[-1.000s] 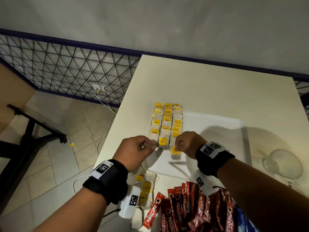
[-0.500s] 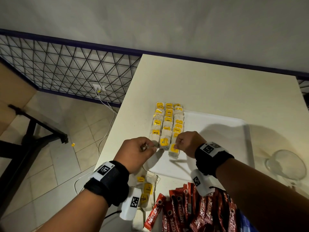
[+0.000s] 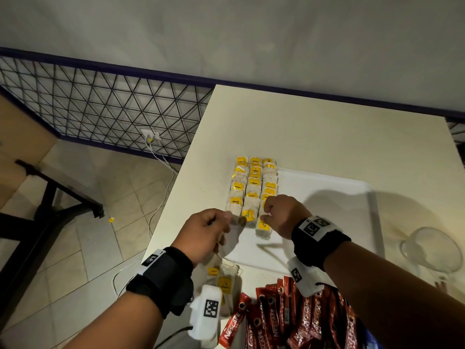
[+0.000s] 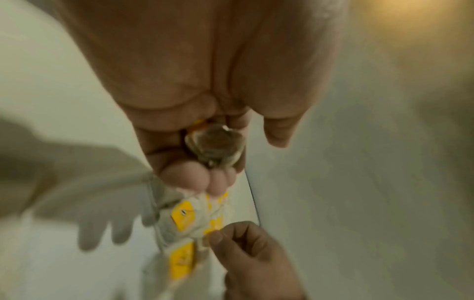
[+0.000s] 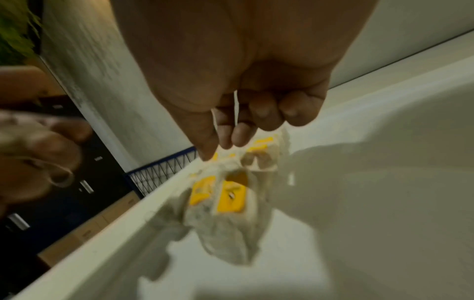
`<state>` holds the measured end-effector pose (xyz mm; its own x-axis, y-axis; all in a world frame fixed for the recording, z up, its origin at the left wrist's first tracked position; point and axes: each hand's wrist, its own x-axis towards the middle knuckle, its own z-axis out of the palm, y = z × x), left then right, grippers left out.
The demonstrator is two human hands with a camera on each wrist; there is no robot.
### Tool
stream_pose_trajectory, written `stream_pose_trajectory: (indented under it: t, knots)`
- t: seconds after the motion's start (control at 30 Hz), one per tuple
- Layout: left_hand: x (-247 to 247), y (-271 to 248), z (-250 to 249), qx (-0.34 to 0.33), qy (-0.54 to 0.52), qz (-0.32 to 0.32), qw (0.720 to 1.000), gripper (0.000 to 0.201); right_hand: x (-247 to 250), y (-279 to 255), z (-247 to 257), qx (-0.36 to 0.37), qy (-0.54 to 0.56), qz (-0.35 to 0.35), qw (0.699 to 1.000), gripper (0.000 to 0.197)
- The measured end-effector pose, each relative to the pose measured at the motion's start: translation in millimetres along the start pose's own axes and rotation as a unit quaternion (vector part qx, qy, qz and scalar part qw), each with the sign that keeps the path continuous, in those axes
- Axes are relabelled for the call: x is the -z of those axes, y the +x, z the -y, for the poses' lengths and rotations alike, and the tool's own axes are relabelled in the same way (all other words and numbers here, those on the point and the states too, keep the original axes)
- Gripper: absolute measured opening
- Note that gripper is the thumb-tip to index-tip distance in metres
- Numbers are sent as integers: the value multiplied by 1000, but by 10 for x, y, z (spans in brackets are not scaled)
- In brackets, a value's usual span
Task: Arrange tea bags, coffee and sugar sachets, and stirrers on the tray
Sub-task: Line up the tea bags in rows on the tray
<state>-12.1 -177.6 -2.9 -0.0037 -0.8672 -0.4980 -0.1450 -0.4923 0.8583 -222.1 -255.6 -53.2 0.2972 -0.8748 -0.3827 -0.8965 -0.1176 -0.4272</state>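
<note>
We see the left hand [image 3: 205, 231] with its fingers curled round a tea bag [image 4: 215, 145] at the near left corner of the white tray [image 3: 327, 187], while the right hand [image 3: 281, 214] is closed in a pinch on the string [image 5: 236, 107] of a tea bag at the near end of the rows of tea bags [image 3: 254, 187], which lie in three columns along the tray's left side. The tray sits on the pale table [image 3: 314, 127]; a loose heap of tea bags [image 3: 221, 280] and the red coffee sachets [image 3: 289, 321] lie on the table nearer to us, and a glass bowl [image 3: 432, 250] stands to the tray's right.
</note>
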Motion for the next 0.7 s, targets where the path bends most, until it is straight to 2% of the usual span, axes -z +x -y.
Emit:
stream_pose_trajectory:
  t: [0.03,0.1,0.17,0.23,0.3,0.37,0.43,0.5,0.63,0.67,0.7]
  knots:
    - [-21,-13,-28,53,-140,27,988,37,46,-39,45,20,15,-21,999,13]
    - [-40,-31,-74,122,-339,56,931,54,141,-132,175,76,71,-64,992,9]
    - [-43,-28,-78,138,-413,65,898,68,224,-241,337,137,125,-99,978,6]
    - [-51,-38,-86,138,-449,73,880,81,283,-350,514,198,141,-110,964,8]
    - [-69,-50,-102,131,-477,84,865,92,306,-440,664,246,128,-89,957,8]
    - [-76,-64,-147,131,-499,94,851,94,298,-490,764,254,90,-42,962,15]
    - [-78,-74,-177,127,-507,101,846,92,278,-484,794,234,34,-17,972,27]
    - [-79,-98,-200,114,-507,99,849,93,280,-469,778,209,26,-22,977,32]
    - [-30,-123,-202,102,-513,100,846,93,322,-480,740,182,75,-48,979,16]
    - [-29,-131,-198,100,-498,98,856,86,340,-486,733,164,101,-53,980,12]
    - [-39,-151,-210,94,-462,87,877,72,356,-490,723,139,138,-55,979,11]
